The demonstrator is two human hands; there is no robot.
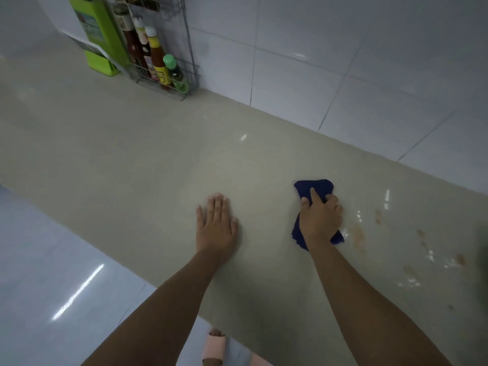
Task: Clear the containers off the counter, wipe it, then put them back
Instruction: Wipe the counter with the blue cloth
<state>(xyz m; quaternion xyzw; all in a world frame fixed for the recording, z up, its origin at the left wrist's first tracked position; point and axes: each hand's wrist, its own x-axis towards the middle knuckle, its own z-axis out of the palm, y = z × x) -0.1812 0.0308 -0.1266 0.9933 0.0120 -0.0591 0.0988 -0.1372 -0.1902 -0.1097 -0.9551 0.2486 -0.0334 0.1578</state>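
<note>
Head view: right hand (320,220) grips blue cloth (314,188) on counter (158,154)

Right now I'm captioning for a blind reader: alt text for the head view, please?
A right hand grips a dark blue cloth on a beige counter beside brownish stains, while the left hand rests flat. Farther back, a wire rack of sauce bottles and a green jug stand by the white tiled wall.
</note>
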